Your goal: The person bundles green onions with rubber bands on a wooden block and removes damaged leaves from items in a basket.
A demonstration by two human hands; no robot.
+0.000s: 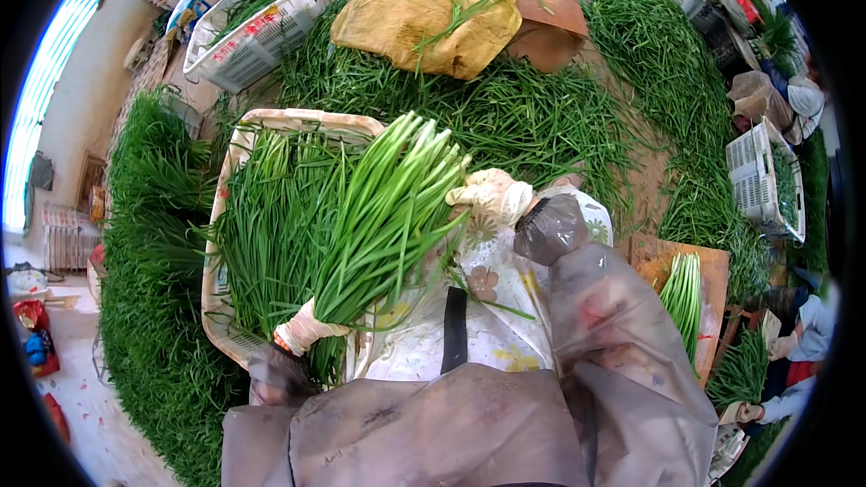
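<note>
A large bunch of garlic chives (385, 223) lies slantwise across my lap and the edge of a plastic crate, its pale stem ends towards the top. My gloved left hand (308, 330) grips the leafy lower part of the bunch. Beside the stems on the right is my gloved right hand (490, 196), fingers curled, with the fingertips at the outer stalks; whether they pinch any is not clear. The plastic crate (226, 216) on my left holds more chives (277, 237) laid lengthwise. A stained floral apron (484, 325) covers my lap.
Loose chives (541, 108) spread ahead beneath a yellow woven sack (426, 24). Chives (152, 270) stand densely along the left. A wooden board (714, 277) at right bears a tied bunch (682, 297). White crates (257, 47) stand farther off. Gloved hands (741, 412) of another person show at far right.
</note>
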